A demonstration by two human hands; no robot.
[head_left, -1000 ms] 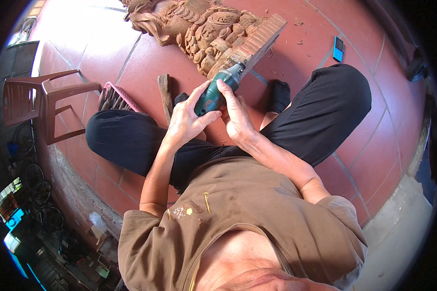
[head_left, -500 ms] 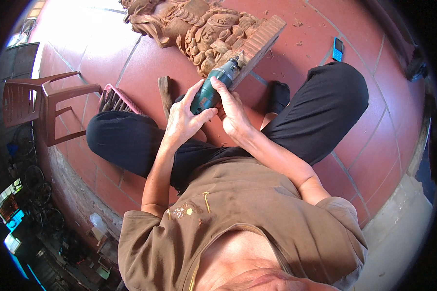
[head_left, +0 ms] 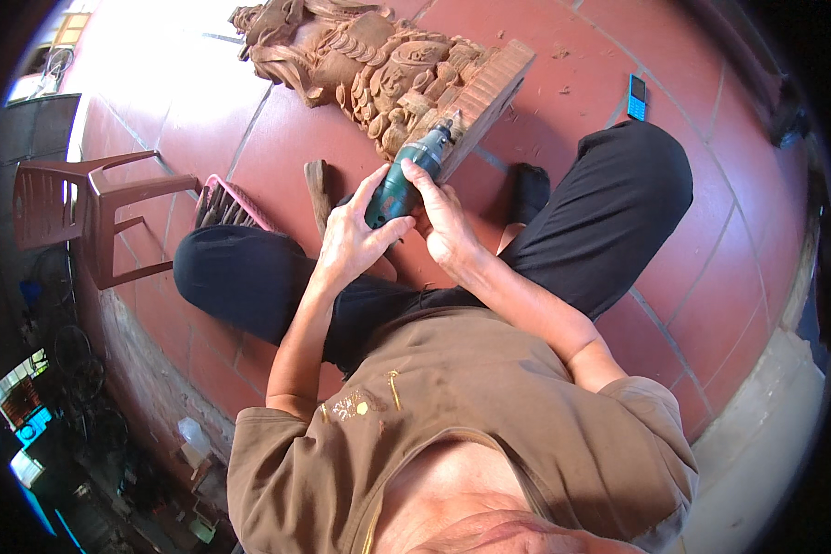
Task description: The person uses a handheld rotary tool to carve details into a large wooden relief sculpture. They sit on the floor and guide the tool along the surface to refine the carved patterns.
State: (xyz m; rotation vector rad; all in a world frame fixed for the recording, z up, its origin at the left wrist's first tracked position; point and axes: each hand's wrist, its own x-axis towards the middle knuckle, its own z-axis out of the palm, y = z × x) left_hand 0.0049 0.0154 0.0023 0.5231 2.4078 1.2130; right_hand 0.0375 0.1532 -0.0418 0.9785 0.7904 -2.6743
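Note:
A green die grinder (head_left: 397,192) with a grey metal nose is held between both my hands, its tip at the lower edge of a carved wooden statue (head_left: 404,78). My left hand (head_left: 349,238) wraps the rear of the body from the left. My right hand (head_left: 443,220) grips it from the right, thumb along the top. The statue lies on its side with its flat ribbed base (head_left: 499,85) toward the right. Whether the bit touches the wood I cannot tell.
I sit on red floor tiles (head_left: 683,286), legs apart. A wooden mallet-like piece (head_left: 318,189) and a pink basket (head_left: 240,205) of dark tools lie by my left knee. A brown plastic chair (head_left: 102,208) stands left. A blue phone (head_left: 636,97) is beyond my right knee; wood chips are scattered near the base.
The view has shifted slightly. Both hands keep their hold on the die grinder, and its tip stays by the statue's base end.

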